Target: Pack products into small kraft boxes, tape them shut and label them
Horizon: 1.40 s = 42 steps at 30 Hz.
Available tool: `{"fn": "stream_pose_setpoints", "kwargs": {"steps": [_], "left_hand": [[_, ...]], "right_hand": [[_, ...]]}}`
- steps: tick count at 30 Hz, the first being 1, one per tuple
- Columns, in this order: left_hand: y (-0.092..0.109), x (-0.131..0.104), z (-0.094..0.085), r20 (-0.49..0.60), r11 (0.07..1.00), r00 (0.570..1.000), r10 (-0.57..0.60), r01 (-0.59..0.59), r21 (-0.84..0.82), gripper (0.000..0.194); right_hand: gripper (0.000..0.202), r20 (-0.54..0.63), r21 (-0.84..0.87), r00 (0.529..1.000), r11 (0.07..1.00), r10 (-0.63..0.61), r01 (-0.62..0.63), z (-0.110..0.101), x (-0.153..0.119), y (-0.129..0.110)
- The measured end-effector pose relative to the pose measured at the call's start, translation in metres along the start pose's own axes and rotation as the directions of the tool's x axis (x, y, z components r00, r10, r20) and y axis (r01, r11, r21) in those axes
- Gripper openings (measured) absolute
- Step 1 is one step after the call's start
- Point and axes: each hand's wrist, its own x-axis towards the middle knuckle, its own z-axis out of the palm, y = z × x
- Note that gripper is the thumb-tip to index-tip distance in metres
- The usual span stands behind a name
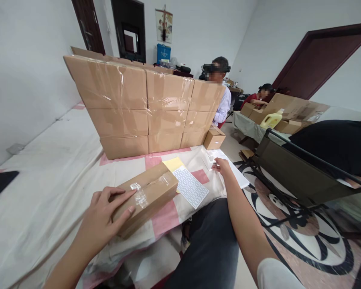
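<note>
A long taped cardboard box [150,185] lies on the cloth-covered bed in front of me. My left hand [110,206] rests on its near left end, fingers spread over the top and the thumb along the front side. Clear tape crosses the top by my index fingertip. Beside the box's right end lies a sheet of small blue-outlined labels [191,186], partly over a yellow sheet [173,163]. Farther right, my right hand [222,165] is closed above white papers [236,174], fingers pinched together; what they hold is too small to make out.
Behind the box stands a tall stack of taped cardboard boxes [165,108], with a smaller box [214,138] at its right end. One person [224,100] sits behind it; another [252,100] works at a far table. A dark folding chair frame [282,172] stands right.
</note>
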Motion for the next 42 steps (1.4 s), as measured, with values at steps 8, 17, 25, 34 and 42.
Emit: {"fn": "stream_pose_setpoints", "kwargs": {"steps": [8,17,25,34,42], "left_hand": [[0.001,-0.002,0.003,-0.021,1.000,1.000,0.005,-0.006,-0.024,0.047],[0.007,-0.003,0.001,-0.060,1.000,0.998,0.020,-0.020,-0.008,0.044],[0.012,-0.001,0.001,-0.082,1.000,0.997,0.006,-0.005,0.009,0.042],[0.021,0.000,-0.005,-0.069,1.000,0.997,0.020,-0.020,-0.004,0.041],[0.061,-0.009,-0.003,-0.048,0.997,0.999,-0.003,0.007,0.072,0.046]], "right_hand": [[0.023,-0.067,0.133,0.998,0.991,-0.017,0.026,0.006,-0.016,0.020],[0.012,-0.049,0.163,0.999,0.987,0.011,-0.003,0.000,-0.033,0.027],[0.038,-0.004,0.048,0.987,0.986,0.161,-0.160,0.003,-0.029,0.025],[0.015,-0.008,-0.027,1.000,1.000,-0.006,0.006,0.020,-0.098,0.009],[0.052,0.475,0.054,0.809,0.929,-0.346,0.366,0.072,-0.226,0.006]]}}
